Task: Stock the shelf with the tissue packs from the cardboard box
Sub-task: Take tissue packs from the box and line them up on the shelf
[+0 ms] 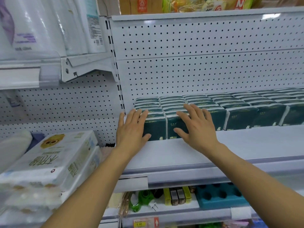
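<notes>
Dark green tissue packs (238,112) stand in rows along the back of a white shelf (230,145), against the pegboard wall. My left hand (131,127) lies with straight fingers on the leftmost front pack (154,129), thumb on its front face. My right hand (195,124) rests flat, fingers spread, on the pack beside it (172,127). Neither hand grips anything. The cardboard box is out of view.
White tissue bundles (49,162) are stacked on the lower left, large white packs (41,25) on the upper left shelf. Snack bags (197,4) sit on the top shelf. Below are lighters (177,195), a blue foam tray (220,195) and small goods.
</notes>
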Demonstrator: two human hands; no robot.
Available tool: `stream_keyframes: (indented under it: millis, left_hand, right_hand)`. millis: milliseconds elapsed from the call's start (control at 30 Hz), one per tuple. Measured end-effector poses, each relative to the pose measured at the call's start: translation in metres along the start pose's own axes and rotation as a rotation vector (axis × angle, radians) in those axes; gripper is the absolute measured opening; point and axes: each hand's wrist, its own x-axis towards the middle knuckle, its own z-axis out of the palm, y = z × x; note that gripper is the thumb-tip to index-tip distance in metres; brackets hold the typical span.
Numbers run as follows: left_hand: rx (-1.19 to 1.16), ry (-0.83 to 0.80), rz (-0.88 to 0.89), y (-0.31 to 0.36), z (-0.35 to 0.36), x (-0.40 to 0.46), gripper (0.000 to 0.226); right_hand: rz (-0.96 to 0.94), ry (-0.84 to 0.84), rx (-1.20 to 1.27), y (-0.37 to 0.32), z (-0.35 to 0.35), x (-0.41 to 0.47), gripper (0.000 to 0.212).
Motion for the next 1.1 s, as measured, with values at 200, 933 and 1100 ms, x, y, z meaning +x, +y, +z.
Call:
stream_keyframes:
  millis: [200,933,1100]
  left_hand:
    - [-0.060,0.275,0.034,-0.005,-0.028,-0.064,0.074]
    - [-0.104,-0.230,-0.127,-0.072,-0.004,-0.434,0.080]
    - [-0.189,-0.439,-0.239,-0.070,0.040,-0.495,0.074]
  right_hand:
    - [-0.051,0.170,0.125,-0.050,-0.037,-0.040,0.050]
    - [-0.200,-0.348,0.295,-0.263,-0.038,-0.316,0.051]
    - [-0.228,-0.600,0.258,-0.266,-0.003,-0.371,0.036]
